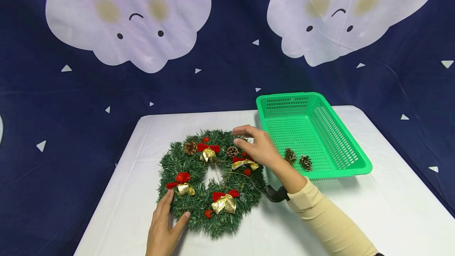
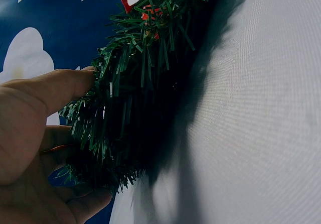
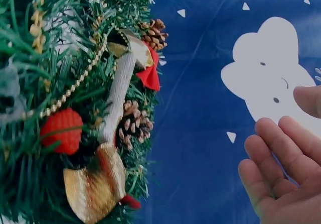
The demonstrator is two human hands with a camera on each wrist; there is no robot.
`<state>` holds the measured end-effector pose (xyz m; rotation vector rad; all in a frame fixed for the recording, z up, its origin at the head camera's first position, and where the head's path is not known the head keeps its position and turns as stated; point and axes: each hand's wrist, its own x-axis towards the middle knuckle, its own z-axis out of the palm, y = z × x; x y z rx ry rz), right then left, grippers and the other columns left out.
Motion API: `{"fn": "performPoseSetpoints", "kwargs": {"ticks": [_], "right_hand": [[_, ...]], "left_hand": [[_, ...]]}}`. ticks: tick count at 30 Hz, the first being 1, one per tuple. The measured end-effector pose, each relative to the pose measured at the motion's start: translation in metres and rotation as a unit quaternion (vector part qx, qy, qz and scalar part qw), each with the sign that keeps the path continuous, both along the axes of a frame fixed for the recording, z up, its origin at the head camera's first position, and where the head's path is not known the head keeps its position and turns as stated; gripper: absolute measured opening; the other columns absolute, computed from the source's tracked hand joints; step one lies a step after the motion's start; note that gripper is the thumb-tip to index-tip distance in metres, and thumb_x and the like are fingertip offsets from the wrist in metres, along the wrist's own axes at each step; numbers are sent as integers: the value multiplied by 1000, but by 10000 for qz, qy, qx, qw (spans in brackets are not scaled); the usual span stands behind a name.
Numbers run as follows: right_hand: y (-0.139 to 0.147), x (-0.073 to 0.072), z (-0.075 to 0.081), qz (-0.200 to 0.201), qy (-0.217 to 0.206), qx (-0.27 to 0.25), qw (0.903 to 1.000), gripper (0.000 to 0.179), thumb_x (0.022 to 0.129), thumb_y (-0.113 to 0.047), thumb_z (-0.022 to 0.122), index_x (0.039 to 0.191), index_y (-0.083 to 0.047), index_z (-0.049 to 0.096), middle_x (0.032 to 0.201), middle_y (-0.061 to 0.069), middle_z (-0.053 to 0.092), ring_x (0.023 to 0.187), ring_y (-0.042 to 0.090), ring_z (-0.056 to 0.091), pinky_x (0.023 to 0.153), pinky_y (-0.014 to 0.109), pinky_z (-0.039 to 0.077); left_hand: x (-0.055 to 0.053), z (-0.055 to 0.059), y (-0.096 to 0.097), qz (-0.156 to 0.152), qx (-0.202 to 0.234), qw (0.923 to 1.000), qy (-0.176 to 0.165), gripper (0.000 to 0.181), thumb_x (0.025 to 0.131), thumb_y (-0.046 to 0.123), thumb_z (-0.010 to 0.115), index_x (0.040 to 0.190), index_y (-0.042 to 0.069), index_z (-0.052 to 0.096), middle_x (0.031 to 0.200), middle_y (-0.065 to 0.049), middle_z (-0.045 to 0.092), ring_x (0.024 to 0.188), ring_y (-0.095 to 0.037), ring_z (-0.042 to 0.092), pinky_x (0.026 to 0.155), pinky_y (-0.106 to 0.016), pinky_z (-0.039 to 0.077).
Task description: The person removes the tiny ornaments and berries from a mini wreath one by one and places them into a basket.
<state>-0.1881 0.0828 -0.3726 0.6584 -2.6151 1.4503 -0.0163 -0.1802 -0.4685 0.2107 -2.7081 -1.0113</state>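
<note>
A green tinsel wreath point(image 1: 170, 169) lies on the white table, dressed with red-and-gold bows, bells, red berries and small pinecones. At its lower left edge, my left hand point(image 1: 162, 224) rests with thumb and fingers spread against the greenery. The left wrist view shows that thumb point(image 2: 65, 86) touching the tinsel, with some fingertips hidden behind it. Over the wreath's upper right, my right hand point(image 1: 261, 147) is raised with loosely bent fingers and nothing between them. In the right wrist view, a pinecone point(image 3: 134, 124) sits among the tinsel beside a gold ribbon point(image 3: 98, 186), apart from the fingers.
A green plastic basket point(image 1: 355, 151) stands at the back right of the table, with two pinecones point(image 1: 305, 162) in its near left corner. Its wall is close to my right forearm. A dark blue cloth point(image 1: 227, 82) with cloud prints hangs behind the table.
</note>
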Motion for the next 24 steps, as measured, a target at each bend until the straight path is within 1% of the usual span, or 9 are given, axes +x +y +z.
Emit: {"fn": "performPoseSetpoints", "kwargs": {"ticks": [4,7,10,12,15,17,20,24], "right_hand": [[-5,-1,-2,-3,-169,-99,9998,29,90,-27,65,118,-19,63,119,3,67,114,28,61,91,47,53],[-9,-3,-8,-16,-170,-113,9998,29,90,-25,64,118,-18,63,119,4,67,113,28,61,91,46,52],[-12,-3,-16,-68,-70,4,10000,30,90,-23,64,119,-16,62,119,5,67,112,27,61,93,46,51],[-14,-3,-21,-93,-63,74,9999,32,90,-24,64,121,-14,62,119,6,66,113,27,60,95,49,49],[-18,-2,-28,-156,-106,159,9997,34,90,-24,64,122,-13,61,120,7,66,114,28,58,94,50,48],[-21,-2,-32,-233,-154,213,9994,34,90,-26,65,122,-14,61,119,6,66,115,28,57,94,50,48],[-23,-3,-37,-373,-91,360,9986,36,89,-26,66,122,-13,62,118,5,66,113,28,58,93,48,49],[-26,-5,-45,-511,9,496,9975,37,87,-24,68,121,-10,62,117,6,66,111,28,58,93,48,49]], "left_hand": [[0,0,0,6,20,10000,-18,77,82,29,72,146,9,35,147,-13,37,131,-41,38,98,-65,37],[0,0,1,5,23,10000,-9,77,82,29,73,146,9,35,147,-14,37,131,-41,38,98,-65,37],[1,0,0,11,8,10000,23,77,82,29,73,146,9,35,147,-13,37,131,-40,38,98,-64,38],[1,-1,0,12,1,10000,45,77,82,29,73,146,9,35,147,-13,38,131,-40,38,97,-64,38],[1,-2,0,14,-4,10000,74,77,82,29,73,146,10,35,147,-13,38,130,-40,38,97,-64,38],[1,-2,0,15,-2,10000,86,77,82,29,73,146,10,35,147,-13,38,130,-40,38,97,-64,38],[1,-2,0,22,13,9999,101,77,82,29,73,146,10,35,147,-12,38,131,-39,38,97,-64,38],[0,-2,0,25,14,9999,103,77,82,29,73,146,10,35,147,-13,39,131,-39,38,98,-63,38]]}}
